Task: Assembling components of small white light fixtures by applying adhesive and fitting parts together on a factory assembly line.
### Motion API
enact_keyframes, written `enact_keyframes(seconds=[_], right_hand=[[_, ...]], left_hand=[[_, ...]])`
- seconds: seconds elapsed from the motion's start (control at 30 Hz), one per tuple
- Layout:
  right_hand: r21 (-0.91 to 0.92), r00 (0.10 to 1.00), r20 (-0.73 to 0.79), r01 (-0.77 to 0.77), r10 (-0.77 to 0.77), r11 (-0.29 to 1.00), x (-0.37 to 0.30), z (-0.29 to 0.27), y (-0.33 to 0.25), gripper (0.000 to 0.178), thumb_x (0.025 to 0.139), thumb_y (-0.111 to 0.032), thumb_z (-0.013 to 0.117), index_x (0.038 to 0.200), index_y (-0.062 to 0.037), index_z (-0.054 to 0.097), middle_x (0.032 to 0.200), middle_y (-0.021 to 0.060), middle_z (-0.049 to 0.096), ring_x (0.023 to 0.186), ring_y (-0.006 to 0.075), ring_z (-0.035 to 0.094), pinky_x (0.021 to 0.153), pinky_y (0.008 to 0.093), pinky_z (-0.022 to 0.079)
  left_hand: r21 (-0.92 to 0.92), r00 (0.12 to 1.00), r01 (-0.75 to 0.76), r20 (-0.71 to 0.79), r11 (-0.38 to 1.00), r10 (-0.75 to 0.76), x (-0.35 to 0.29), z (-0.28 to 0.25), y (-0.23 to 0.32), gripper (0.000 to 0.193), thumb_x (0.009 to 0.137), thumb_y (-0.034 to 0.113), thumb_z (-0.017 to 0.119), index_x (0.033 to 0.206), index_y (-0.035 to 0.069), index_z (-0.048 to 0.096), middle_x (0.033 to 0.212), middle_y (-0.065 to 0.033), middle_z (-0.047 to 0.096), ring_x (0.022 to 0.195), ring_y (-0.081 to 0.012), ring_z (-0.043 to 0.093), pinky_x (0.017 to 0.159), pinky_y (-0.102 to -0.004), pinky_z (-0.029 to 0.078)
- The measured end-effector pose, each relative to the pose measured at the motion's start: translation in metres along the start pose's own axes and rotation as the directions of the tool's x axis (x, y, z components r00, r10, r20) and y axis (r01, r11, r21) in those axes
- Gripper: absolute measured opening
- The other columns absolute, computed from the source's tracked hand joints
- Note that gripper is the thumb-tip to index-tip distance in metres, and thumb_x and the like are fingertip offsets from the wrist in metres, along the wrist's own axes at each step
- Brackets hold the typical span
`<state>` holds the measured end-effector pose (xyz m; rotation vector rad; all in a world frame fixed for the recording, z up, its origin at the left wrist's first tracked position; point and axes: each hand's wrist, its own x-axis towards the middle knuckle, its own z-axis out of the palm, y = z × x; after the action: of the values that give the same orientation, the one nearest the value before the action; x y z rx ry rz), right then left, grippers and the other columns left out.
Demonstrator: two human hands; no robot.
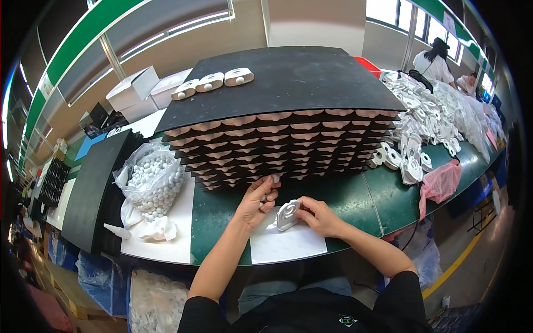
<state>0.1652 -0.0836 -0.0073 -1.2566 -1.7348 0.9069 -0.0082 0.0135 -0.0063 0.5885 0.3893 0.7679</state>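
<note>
Tall layered stack of black sheets (294,91), pale parts (302,136) between. To its left: clear plastic bag (145,151), filled with small white balls (154,180). Behind its right corner: red plastic container (368,67), contents hidden. Before it: left hand (256,202) clasping small white round pieces (276,178); right hand (320,217), apart, gripping white oval plastic housing (288,215)

Left hand (256,202) partly hiding its grip, shirt (288,315) cut off below

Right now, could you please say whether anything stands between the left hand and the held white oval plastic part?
Nothing visible does: a small open gap separates the left hand from the white oval plastic part in the right hand.
</note>
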Motion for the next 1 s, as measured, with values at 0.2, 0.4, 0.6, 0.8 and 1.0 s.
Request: enact_keyframes(seconds=[0.2, 0.4, 0.6, 0.8, 1.0], right_hand=[[0.104, 0.997, 0.010, -0.081, 0.080, 0.991, 0.001, -0.001, 0.004, 0.011, 0.084, -0.008, 0.050, 0.092, -0.0013, 0.051, 0.078, 0.0105, 0.054, 0.069, 0.0196, 0.053, 0.063, 0.0290, 0.042], [-0.155, 0.990, 0.061, 0.138, -0.130, 0.978, -0.001, 0.002, -0.001, 0.011, 0.082, -0.005, 0.051, 0.092, -0.0026, 0.052, 0.082, 0.0095, 0.050, 0.078, 0.0252, 0.050, 0.067, 0.0300, 0.041], [0.524, 0.981, 0.141, -0.187, 0.132, 0.831, -0.002, -0.001, 0.011, 0.008, 0.089, -0.011, 0.048, 0.095, -0.0069, 0.051, 0.092, 0.0040, 0.056, 0.087, 0.0102, 0.050, 0.072, 0.0262, 0.041], [0.924, 0.971, 0.185, -0.225, 0.154, 0.309, -0.003, -0.016, 0.012, 0.015, 0.089, -0.010, 0.047, 0.104, -0.0081, 0.050, 0.105, 0.0061, 0.055, 0.099, 0.0149, 0.051, 0.087, 0.0291, 0.041], [0.863, 1.000, 0.001, -0.013, 0.024, 0.505, -0.001, -0.030, 0.001, 0.012, 0.080, 0.002, 0.055, 0.089, -0.0048, 0.051, 0.108, 0.0099, 0.055, 0.098, 0.0186, 0.053, 0.087, 0.0280, 0.042]], left_hand=[[0.004, 1.000, 0.005, 0.017, 1.000, -0.005, 0.001, -0.002, 0.001, 0.018, 0.083, 0.013, 0.059, 0.099, 0.006, 0.058, 0.090, -0.0046, 0.057, 0.057, -0.0048, 0.038, 0.037, -0.0138, 0.024], [0.006, 1.000, 0.013, 0.003, 1.000, -0.013, 0.001, 0.001, 0.001, 0.022, 0.082, 0.009, 0.058, 0.104, 0.005, 0.058, 0.094, -0.0042, 0.057, 0.058, -0.0050, 0.039, 0.038, -0.0138, 0.024], [0.035, 1.000, 0.011, 0.003, 0.999, -0.011, 0.000, 0.005, 0.001, 0.021, 0.082, 0.010, 0.059, 0.103, 0.006, 0.058, 0.091, -0.0034, 0.056, 0.059, -0.0051, 0.039, 0.038, -0.0141, 0.024], [0.136, 0.999, 0.031, 0.013, 0.990, -0.033, -0.004, 0.007, 0.000, 0.013, 0.081, 0.011, 0.060, 0.092, 0.005, 0.055, 0.083, -0.0017, 0.053, 0.055, -0.0039, 0.036, 0.037, -0.0146, 0.022], [0.156, 0.996, 0.080, 0.034, 0.984, -0.086, -0.007, 0.017, 0.001, 0.031, 0.080, 0.007, 0.060, 0.110, 0.004, 0.053, 0.095, -0.0057, 0.056, 0.055, -0.0046, 0.036, 0.038, -0.0131, 0.024]])
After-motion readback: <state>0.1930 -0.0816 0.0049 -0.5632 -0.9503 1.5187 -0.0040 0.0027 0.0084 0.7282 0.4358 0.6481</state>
